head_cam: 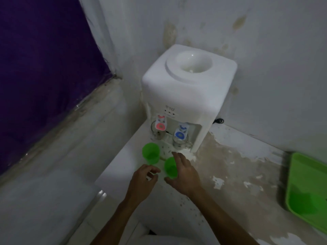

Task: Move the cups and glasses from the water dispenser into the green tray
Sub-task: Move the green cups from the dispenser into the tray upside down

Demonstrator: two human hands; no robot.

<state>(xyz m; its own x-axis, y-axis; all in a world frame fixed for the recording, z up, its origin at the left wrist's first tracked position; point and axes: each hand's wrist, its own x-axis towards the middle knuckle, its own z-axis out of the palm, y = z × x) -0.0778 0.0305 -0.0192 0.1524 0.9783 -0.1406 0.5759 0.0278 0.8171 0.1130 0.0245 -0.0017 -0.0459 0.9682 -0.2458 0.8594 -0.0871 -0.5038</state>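
A white water dispenser (187, 96) stands in the wall corner on a white counter. Two clear glass mugs sit under its taps: one (156, 132) below the red tap, one (180, 143) below the blue tap. Two green plastic cups stand in front of it, one (151, 153) farther left, one (170, 167) nearer. My right hand (184, 174) curves around the nearer cup, thumb and fingers spread on either side, not clearly closed on it. My left hand (143, 181) hovers just below the left cup, fingers loosely curled, holding nothing. The green tray (307, 190) lies at the right edge.
The counter surface (235, 172) is stained and peeling between the dispenser and the tray. A black cord (219, 121) runs behind the dispenser. A purple curtain (44, 68) hangs at the left above a ledge. The counter's left edge drops off near the cups.
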